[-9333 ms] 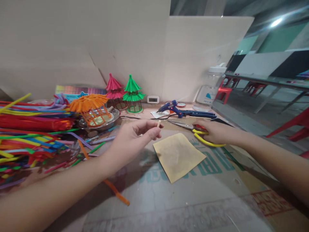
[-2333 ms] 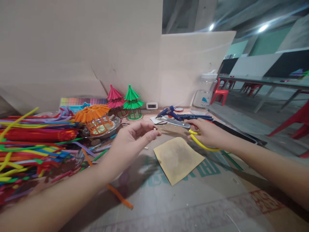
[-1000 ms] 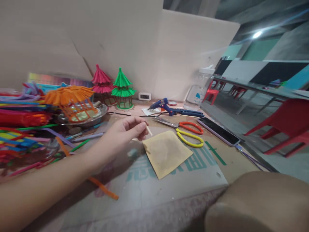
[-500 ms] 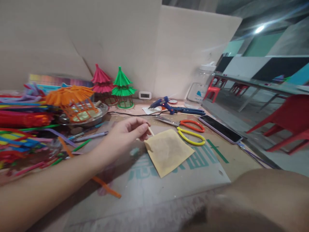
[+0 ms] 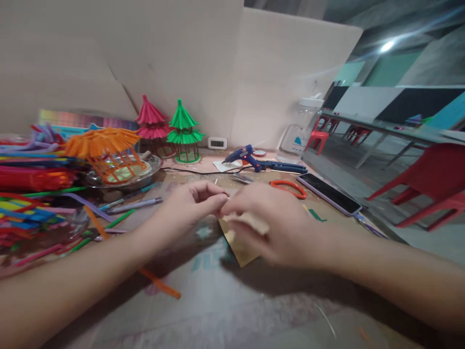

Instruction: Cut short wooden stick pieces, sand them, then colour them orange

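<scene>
Thumb and fingers of my left hand [image 5: 201, 201] pinch a thin pale stick [image 5: 216, 182]; its tip pokes out above the knuckles. My right hand [image 5: 279, 223] meets the left fingertips from the right, smeared by motion, so its grip does not show clearly. Beneath both hands lies a tan square sheet [image 5: 241, 249], which looks like sandpaper and is largely covered by the right hand. Behind that hand, scissors [image 5: 288, 188] show one orange handle loop and part of the blades.
A glue gun [image 5: 245, 156], blue-handled pliers [image 5: 285, 167], a phone [image 5: 329, 194] and a water bottle [image 5: 300, 128] stand or lie at the back and right. Pipe cleaners [image 5: 34, 179] pile up at left beside an orange-roofed model [image 5: 109, 150]. Green [image 5: 184, 128] and pink [image 5: 150, 121] models stand behind.
My right hand has come in from the lower right over the tan sheet to the left fingertips. It now hides the scissors' yellow handle. My left hand stays about where it was.
</scene>
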`<state>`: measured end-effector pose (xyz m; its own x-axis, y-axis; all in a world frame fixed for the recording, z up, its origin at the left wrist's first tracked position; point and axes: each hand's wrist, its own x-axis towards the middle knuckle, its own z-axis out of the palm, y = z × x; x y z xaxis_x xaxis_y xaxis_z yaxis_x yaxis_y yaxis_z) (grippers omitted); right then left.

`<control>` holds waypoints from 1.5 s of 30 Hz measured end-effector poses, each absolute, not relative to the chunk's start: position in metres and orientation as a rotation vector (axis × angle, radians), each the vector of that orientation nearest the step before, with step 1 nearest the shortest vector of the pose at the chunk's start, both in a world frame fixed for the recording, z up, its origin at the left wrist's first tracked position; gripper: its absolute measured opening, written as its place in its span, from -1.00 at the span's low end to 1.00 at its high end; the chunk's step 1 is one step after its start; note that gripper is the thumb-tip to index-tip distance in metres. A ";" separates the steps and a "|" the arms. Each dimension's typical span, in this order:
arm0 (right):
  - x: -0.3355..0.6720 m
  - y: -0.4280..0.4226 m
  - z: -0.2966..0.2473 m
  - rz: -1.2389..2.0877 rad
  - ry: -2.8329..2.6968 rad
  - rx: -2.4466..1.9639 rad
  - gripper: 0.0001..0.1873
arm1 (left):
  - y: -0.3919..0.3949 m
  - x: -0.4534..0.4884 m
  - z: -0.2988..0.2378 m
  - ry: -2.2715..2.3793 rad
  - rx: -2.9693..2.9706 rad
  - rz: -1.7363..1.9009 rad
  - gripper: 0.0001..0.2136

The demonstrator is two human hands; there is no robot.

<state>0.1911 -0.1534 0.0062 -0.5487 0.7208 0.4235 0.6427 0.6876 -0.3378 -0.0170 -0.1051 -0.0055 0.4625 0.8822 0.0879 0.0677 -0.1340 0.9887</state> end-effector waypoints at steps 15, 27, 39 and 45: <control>0.190 -0.145 -0.022 1.220 -1.578 -1.054 -0.86 | -0.113 -0.013 -0.020 0.799 1.681 0.730 -0.83; 0.213 -0.140 -0.033 0.456 -2.430 -1.101 -0.84 | -0.110 -0.016 -0.035 0.777 2.699 0.357 -0.54; 0.207 -0.142 -0.031 0.453 -2.427 -1.151 -0.87 | -0.108 -0.015 -0.040 0.763 2.705 0.379 -0.54; 0.202 -0.146 -0.028 0.408 -2.439 -1.129 -0.85 | -0.108 -0.015 -0.041 0.766 2.649 0.429 -0.57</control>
